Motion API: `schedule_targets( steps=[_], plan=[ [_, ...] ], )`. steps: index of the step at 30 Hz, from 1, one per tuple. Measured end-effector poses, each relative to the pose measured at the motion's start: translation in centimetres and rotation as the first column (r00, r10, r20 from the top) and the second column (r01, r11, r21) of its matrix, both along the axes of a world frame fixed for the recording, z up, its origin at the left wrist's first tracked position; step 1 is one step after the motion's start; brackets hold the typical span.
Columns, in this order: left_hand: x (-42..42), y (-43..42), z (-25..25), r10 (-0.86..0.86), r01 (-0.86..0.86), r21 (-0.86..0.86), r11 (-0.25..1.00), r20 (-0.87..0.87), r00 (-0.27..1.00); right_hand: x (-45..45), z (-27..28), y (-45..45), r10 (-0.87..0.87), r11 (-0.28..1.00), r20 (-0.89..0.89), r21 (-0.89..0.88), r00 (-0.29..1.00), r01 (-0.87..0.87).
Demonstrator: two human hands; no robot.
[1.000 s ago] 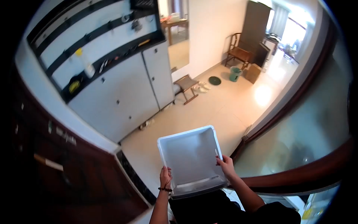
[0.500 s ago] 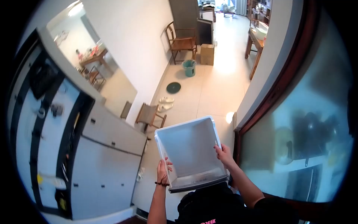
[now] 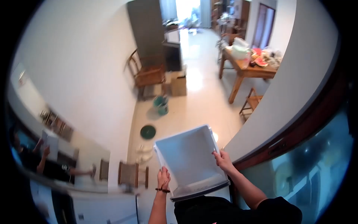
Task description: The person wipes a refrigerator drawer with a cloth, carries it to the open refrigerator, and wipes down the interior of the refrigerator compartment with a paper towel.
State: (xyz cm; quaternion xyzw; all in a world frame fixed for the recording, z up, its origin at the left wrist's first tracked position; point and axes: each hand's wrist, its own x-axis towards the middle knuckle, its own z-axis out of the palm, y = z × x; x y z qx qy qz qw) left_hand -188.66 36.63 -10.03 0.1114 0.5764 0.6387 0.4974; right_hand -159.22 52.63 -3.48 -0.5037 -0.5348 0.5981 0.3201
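Note:
A white plastic drawer bin with a dark strip along its near edge is held tilted in front of my body, its inside facing up toward me. Nothing shows inside it. My left hand, with a dark bead bracelet at the wrist, is closed on the bin's left side wall. On the opposite side wall, my right hand grips the rim with the fingers curled over it. The outer faces of the bin are hidden from me.
Ahead on the tiled floor are a small stool, pale slippers, a round green mat, a green bucket, a cardboard box and a wooden chair. A wooden table bears fruit and bags. A glass door stands at right.
My view has turned to the right and moved forward, bringing the table into sight and the cabinet mostly out of it. Both hands keep hold of the bin, which sits slightly lower in view.

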Motion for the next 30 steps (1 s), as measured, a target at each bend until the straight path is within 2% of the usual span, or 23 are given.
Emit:
schedule_targets(
  steps=[1,3,6,7,10,11,14,17,20,23,25,30],
  plan=[
    [-1.1,5.1,0.2,-0.031,0.031,-0.005,1.000,-0.019,0.999,-0.6,0.9,4.2,-0.051,0.998,0.004,0.038,0.999,0.050],
    [-2.4,13.4,0.7,-0.099,0.099,-0.012,0.995,-0.037,0.994,-1.2,2.0,9.8,-0.114,0.986,0.143,0.136,0.983,0.094],
    [-3.7,25.7,3.4,-0.191,0.191,0.009,0.981,-0.043,0.981,-1.0,2.0,18.7,-0.281,0.935,0.119,0.256,0.952,0.244],
    [-2.8,29.2,4.3,-0.221,0.222,0.023,0.975,-0.025,0.975,0.3,2.9,20.9,-0.319,0.935,0.115,0.203,0.941,0.292],
    [-3.3,40.1,4.8,-0.376,0.381,0.008,0.925,-0.128,0.918,0.2,3.0,28.5,-0.427,0.890,0.069,0.205,0.902,0.406],
    [-3.7,43.6,4.6,-0.397,0.403,0.046,0.914,-0.106,0.912,-0.2,2.4,30.9,-0.443,0.886,0.071,0.187,0.894,0.424],
    [-4.8,54.7,2.8,-0.407,0.412,0.020,0.911,-0.109,0.907,-0.9,-0.3,41.6,-0.472,0.879,0.009,0.073,0.881,0.471],
    [-7.1,66.7,1.1,-0.397,0.393,-0.059,0.918,-0.110,0.911,-2.4,-3.4,54.0,-0.467,0.870,0.096,0.231,0.879,0.436],
    [-8.3,77.2,4.8,-0.351,0.345,-0.066,0.936,-0.146,0.925,-4.0,0.5,64.9,-0.426,0.891,-0.011,0.169,0.905,0.422],
    [-9.1,85.5,7.0,-0.316,0.319,-0.015,0.948,-0.175,0.932,-5.3,2.3,74.6,-0.387,0.913,-0.013,0.136,0.922,0.385],
    [-9.8,92.1,6.8,-0.327,0.342,0.049,0.939,-0.194,0.925,-5.9,2.2,81.9,-0.366,0.919,-0.029,0.148,0.930,0.366],
    [-10.4,110.3,3.8,-0.295,0.302,0.026,0.953,-0.157,0.943,-7.6,1.5,101.1,-0.353,0.927,-0.022,0.127,0.935,0.353]
  ],
)
